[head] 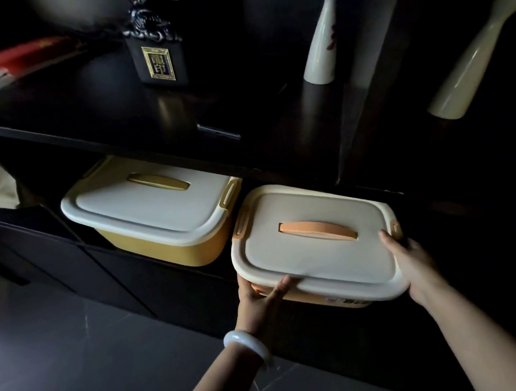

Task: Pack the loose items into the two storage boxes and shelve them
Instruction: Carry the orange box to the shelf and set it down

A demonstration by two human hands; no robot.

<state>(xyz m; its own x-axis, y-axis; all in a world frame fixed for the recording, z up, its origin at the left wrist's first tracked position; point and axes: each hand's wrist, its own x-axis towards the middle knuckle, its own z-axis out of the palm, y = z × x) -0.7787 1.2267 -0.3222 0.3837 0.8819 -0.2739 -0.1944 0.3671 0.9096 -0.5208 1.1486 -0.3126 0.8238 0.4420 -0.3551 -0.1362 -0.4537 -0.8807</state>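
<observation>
Lidded yellow box [154,215] shelved; lidded orange box [316,246] beside it.

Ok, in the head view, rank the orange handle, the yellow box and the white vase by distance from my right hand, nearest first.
From the right hand:
1. Orange handle, on the held lid, just left.
2. Yellow box, further left in the shelf.
3. White vase, up on the top shelf.

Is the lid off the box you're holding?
No, the white lid sits closed on the orange box, gripped by left hand and right hand.
</observation>
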